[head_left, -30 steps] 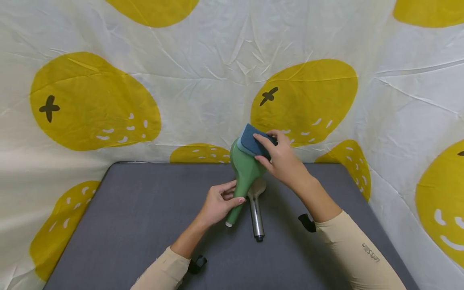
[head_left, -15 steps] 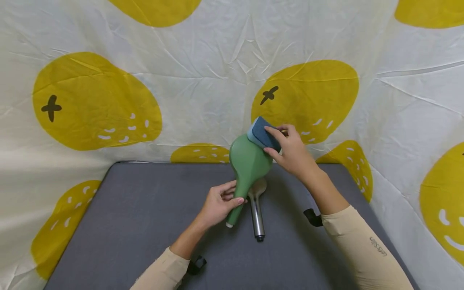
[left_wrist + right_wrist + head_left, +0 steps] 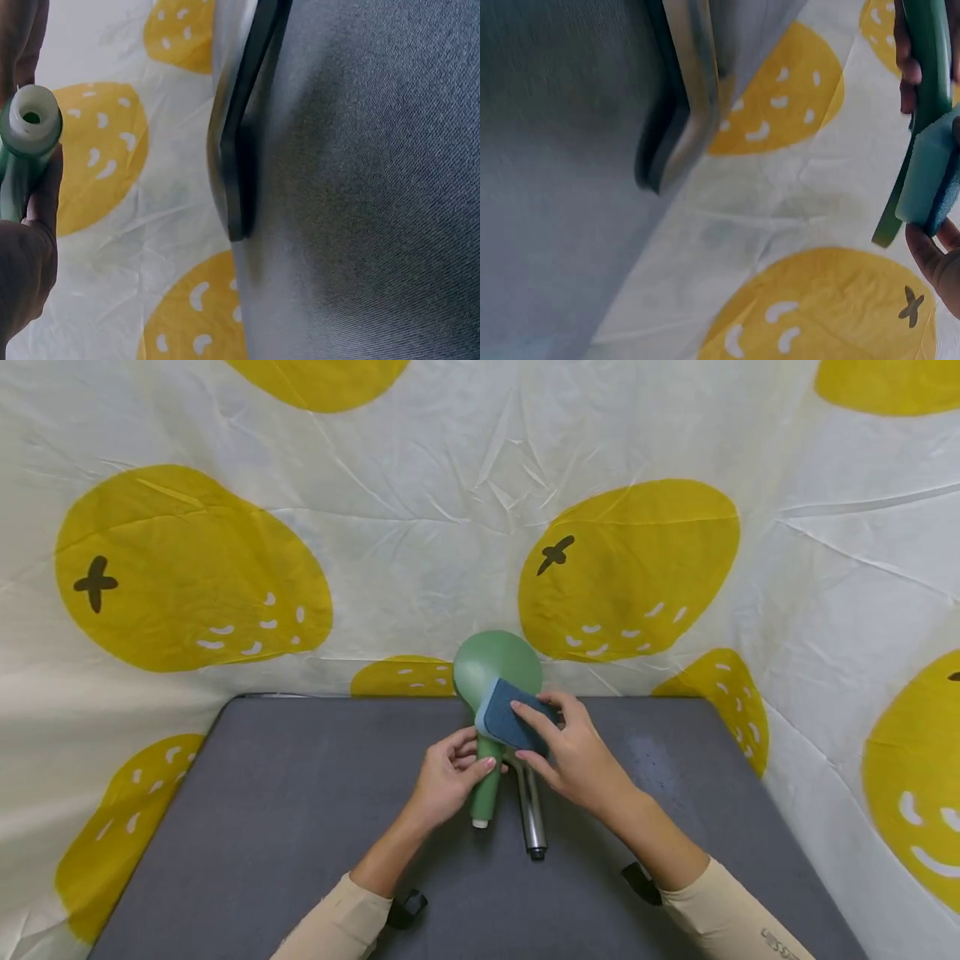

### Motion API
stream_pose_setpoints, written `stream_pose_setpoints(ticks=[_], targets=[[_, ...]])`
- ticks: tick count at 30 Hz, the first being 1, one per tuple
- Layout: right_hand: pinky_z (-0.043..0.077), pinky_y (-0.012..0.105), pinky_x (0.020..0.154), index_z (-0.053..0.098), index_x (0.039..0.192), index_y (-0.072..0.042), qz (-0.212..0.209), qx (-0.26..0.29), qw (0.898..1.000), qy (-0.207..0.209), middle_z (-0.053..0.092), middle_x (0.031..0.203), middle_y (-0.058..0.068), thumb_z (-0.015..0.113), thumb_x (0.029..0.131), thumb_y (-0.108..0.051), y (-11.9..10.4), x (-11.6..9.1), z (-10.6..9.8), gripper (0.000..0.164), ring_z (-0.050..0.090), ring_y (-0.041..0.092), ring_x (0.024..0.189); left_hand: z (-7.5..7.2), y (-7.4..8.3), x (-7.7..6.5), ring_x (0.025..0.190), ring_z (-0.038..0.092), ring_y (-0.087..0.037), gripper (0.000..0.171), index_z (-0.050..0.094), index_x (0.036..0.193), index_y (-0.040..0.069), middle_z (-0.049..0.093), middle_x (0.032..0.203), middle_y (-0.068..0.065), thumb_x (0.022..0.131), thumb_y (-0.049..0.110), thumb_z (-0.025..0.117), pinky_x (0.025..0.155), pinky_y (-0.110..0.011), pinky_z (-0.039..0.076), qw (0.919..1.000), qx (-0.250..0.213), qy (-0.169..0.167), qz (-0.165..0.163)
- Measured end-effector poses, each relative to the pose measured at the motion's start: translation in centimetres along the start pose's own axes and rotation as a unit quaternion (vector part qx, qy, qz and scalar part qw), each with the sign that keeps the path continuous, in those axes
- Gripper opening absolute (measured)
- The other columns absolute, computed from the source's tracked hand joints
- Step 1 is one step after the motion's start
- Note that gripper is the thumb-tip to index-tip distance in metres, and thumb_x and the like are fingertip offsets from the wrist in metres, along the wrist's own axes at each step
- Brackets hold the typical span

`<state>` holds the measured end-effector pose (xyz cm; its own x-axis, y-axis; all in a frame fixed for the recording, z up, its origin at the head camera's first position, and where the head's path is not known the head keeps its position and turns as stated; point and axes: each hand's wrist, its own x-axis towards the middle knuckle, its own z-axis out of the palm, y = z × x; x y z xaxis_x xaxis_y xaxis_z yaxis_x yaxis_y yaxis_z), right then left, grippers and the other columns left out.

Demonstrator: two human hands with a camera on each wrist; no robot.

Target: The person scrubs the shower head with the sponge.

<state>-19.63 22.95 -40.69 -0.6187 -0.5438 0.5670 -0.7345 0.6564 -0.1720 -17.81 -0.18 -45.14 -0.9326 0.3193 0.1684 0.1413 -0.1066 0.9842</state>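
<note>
My left hand (image 3: 446, 778) grips the handle of a green shower head (image 3: 497, 656) and holds it up above the table, its round head at the top. The handle's white hollow end (image 3: 36, 120) faces the left wrist camera. Between the fingers and thumb of my right hand (image 3: 588, 756) is a two-tone blue sponge (image 3: 513, 717). Its lighter foam side (image 3: 928, 169) lies against the shower head where the handle meets the head, as the right wrist view also shows. Part of the neck is hidden behind the sponge.
A chrome shower head (image 3: 533, 820) with a black end lies on the dark grey table (image 3: 300, 793), just right of the green handle and partly covered by the hands. Behind the table hangs a white cloth (image 3: 420, 568) with yellow fruit shapes. Faint specks (image 3: 654, 764) mark the table's right side.
The sponge first moved up and right along the shower head's edge, then down and left to its neck. The green head has turned more upright and shifted left. My left hand keeps its grip.
</note>
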Motion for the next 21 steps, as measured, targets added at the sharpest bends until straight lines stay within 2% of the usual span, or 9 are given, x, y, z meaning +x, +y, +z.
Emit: stream_pose_setpoints(ticks=[5, 11, 15, 21], targets=[[0.058, 0.050, 0.086, 0.056, 0.147, -0.013, -0.013, -0.005, 1.000, 0.013, 0.049, 0.137, 0.030, 0.082, 0.090, -0.032, -0.8, -0.9, 0.4, 0.065, 0.052, 0.045, 0.123, 0.0, -0.2, 0.1, 0.100, 0.073, -0.044, 0.047, 0.047, 0.146, -0.007, 0.066, 0.125, -0.033, 0.102, 0.001, 0.062, 0.087, -0.033, 0.063, 0.9999, -0.006, -0.007, 0.014], [0.055, 0.058, 0.092, 0.057, 0.145, -0.013, -0.004, -0.026, 0.999, 0.021, 0.050, 0.136, 0.031, 0.088, 0.083, -0.023, -0.5, 0.3, -0.3, 0.070, 0.052, 0.047, 0.121, -0.2, -0.2, 0.0, 0.102, 0.071, -0.047, 0.047, 0.043, 0.145, -0.011, 0.062, 0.126, -0.037, 0.102, -0.003, 0.059, 0.089, -0.037, 0.063, 0.9993, -0.022, -0.024, 0.017], [0.053, 0.059, 0.093, 0.058, 0.145, -0.012, 0.020, -0.026, 0.999, 0.024, 0.050, 0.137, 0.033, 0.086, 0.086, -0.020, 0.7, 1.8, -1.2, 0.066, 0.053, 0.048, 0.122, -0.4, 0.0, -0.2, 0.104, 0.071, -0.047, 0.047, 0.042, 0.146, -0.009, 0.061, 0.126, -0.039, 0.102, -0.003, 0.058, 0.091, -0.037, 0.063, 0.9990, -0.014, -0.039, 0.015], [0.053, 0.060, 0.097, 0.055, 0.148, -0.011, 0.080, -0.009, 0.997, 0.012, 0.047, 0.143, 0.032, 0.081, 0.091, -0.016, 3.0, 3.6, -2.5, 0.062, 0.052, 0.047, 0.126, -0.3, 0.1, -0.5, 0.105, 0.069, -0.050, 0.049, 0.042, 0.148, -0.007, 0.061, 0.129, -0.039, 0.102, -0.004, 0.058, 0.092, -0.033, 0.062, 0.9985, 0.014, -0.052, 0.006]])
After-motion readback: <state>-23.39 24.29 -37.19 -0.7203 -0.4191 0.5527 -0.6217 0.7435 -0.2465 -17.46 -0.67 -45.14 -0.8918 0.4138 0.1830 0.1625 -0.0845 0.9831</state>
